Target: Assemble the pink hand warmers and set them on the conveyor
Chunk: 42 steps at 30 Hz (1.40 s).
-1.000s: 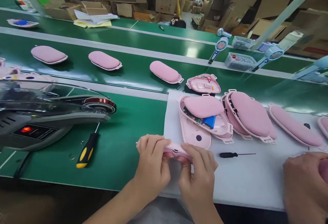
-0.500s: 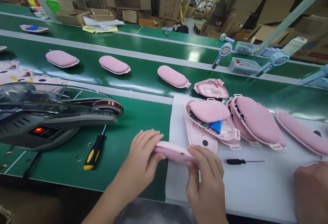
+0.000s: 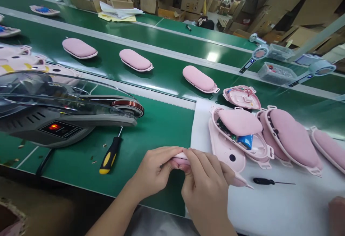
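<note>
Both my hands grip one pink oval plastic casing (image 3: 180,160), held edge-on near the left border of the white sheet. My left hand (image 3: 156,167) pinches its left end between thumb and fingers. Close beside it, my right hand (image 3: 206,180) is closed over the middle, thumb below and fingers on top. Much of the casing is hidden by the fingers; a pointed end sticks out past the right hand. Just beyond lies an opened pink casing (image 3: 239,122) showing a circuit board and a blue battery (image 3: 245,141). A thin black screwdriver (image 3: 264,181) rests to the right.
A grey tape dispenser (image 3: 67,121) stands at left, a black-and-yellow screwdriver (image 3: 111,157) beside it. Pink casings (image 3: 199,79) sit along the green conveyor (image 3: 161,74). Handheld fans (image 3: 254,57) and a clear parts box (image 3: 277,73) are behind. Another person's hand (image 3: 336,210) shows at right.
My right hand has slid left along the casing, close to my left hand, and the casing's right end now shows beyond it. The camera view has shifted, moving the surroundings rightward.
</note>
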### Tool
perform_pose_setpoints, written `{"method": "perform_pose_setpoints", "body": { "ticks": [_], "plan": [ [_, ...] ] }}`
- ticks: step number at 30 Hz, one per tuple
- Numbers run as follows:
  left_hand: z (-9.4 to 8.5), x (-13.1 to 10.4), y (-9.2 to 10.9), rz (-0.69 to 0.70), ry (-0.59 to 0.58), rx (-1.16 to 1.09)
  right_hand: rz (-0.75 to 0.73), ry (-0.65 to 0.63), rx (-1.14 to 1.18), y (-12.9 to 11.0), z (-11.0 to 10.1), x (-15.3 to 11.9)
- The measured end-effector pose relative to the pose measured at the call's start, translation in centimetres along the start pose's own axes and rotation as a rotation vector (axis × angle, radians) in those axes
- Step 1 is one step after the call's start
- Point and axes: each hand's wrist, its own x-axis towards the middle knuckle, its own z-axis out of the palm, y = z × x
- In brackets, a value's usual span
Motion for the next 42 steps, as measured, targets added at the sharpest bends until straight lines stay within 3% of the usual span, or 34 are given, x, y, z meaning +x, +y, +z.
{"method": "perform_pose_setpoints", "body": {
  "ticks": [7, 11, 14, 17, 21, 26, 31, 36, 42],
  "plan": [
    [-0.1, 0.7, 1.7, 0.181, 0.027, 0.021, 0.003, -0.063, 0.077, 0.2, -1.2, -0.7],
    [0.1, -0.1, 2.9, 0.129, -0.005, 0.012, 0.021, -0.130, 0.105, 0.5, -2.0, -1.4],
    [0.0, -1.1, 2.8, 0.065, 0.012, 0.035, -0.092, -0.194, 0.104, 1.3, -2.6, -1.5],
    [-0.1, -2.2, 2.7, 0.036, 0.093, 0.183, -0.178, -0.170, -0.008, 2.6, -3.2, -2.3],
    [1.3, -3.0, 3.2, -0.007, 0.186, 0.502, -0.072, -0.122, -0.021, 3.7, -3.5, -4.1],
    [4.0, -2.9, 3.8, 0.065, 0.137, 0.765, -0.031, -0.061, 0.080, 3.3, -2.6, -4.7],
    [4.7, -1.9, 3.2, 0.131, 0.226, 0.681, -0.049, 0.062, 0.021, 3.5, -1.3, -4.3],
    [5.4, -0.3, 3.2, 0.037, 0.358, 0.525, -0.009, 0.131, -0.046, 3.6, -0.3, -3.6],
    [5.0, 0.2, 3.7, -0.006, 0.310, 0.509, -0.016, 0.080, -0.049, 3.7, -0.6, -2.5]
  ]
}}
